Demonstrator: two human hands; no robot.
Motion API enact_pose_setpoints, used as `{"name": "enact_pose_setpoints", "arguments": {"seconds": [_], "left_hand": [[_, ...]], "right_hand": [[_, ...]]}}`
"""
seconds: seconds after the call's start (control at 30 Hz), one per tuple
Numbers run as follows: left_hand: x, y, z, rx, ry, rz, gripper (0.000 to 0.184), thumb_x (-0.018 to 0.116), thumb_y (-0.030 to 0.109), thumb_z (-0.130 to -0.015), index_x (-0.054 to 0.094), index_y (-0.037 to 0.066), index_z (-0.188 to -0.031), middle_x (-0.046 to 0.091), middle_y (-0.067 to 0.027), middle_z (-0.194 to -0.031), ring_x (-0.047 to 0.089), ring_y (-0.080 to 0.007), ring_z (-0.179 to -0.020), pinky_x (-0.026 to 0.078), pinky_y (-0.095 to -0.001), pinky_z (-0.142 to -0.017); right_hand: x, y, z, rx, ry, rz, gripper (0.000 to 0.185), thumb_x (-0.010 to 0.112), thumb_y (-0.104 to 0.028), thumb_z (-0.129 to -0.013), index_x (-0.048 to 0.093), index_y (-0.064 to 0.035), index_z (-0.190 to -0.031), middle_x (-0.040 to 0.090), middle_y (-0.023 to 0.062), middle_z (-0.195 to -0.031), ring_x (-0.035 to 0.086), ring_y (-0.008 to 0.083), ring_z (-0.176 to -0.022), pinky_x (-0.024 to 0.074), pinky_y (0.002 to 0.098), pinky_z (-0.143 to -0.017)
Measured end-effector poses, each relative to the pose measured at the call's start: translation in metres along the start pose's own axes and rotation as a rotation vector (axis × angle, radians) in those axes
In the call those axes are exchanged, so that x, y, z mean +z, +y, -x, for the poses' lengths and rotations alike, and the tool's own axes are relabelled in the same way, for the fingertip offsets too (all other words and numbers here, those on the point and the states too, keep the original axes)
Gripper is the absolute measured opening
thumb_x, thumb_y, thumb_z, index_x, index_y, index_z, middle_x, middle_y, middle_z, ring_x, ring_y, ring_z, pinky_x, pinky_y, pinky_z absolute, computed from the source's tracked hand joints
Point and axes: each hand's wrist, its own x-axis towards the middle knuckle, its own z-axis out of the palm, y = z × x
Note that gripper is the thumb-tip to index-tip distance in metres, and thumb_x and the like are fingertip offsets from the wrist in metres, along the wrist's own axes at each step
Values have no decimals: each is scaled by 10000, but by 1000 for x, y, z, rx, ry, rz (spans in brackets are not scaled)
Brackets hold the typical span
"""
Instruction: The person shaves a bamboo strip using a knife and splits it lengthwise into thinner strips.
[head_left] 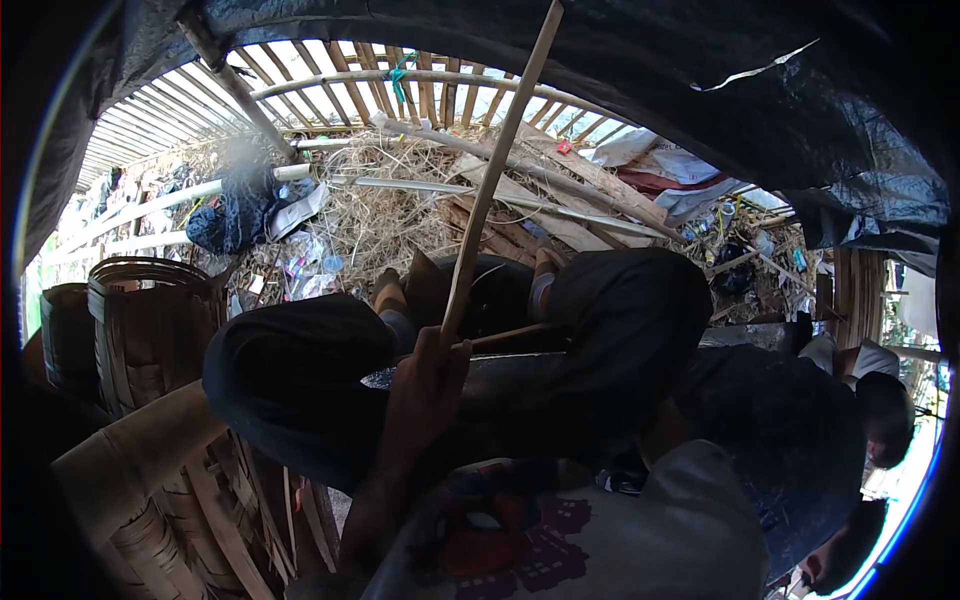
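Note:
My left hand (428, 385) is closed around the lower part of a long bamboo strip (492, 175), which rises steeply, leaning slightly right. Just beyond that hand, a thin stick (510, 336) runs to the right between my bent knees. Across my lap lies a flat dark piece with a shiny edge (470, 373); shadow hides what kind of thing it is. On the right, my sleeve (705, 500) and a bit of forearm show, but my right hand is lost in the dark near my thigh.
Woven bamboo baskets (150, 310) and a thick bamboo pole (140, 450) stand close on my left. Ahead are straw (385, 200), litter and bamboo poles before a slatted fence (350, 90). Dark sheeting (720, 90) hangs overhead. Other people (885, 420) sit at the right.

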Motion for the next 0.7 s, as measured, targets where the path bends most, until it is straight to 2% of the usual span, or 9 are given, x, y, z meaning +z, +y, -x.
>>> {"name": "enact_pose_setpoints", "arguments": {"seconds": [0.7], "left_hand": [[-1,2,-1,-71,-39,-20,203,549,188,-910,446,40,-1003,627,-206,-812,632,-387,-747,464,-426,-577]], "right_hand": [[-6,12,4,40,16,0,295,583,-344,-874,628,-53,-879,577,17,-684,524,115,-599,413,302,-567]]}}
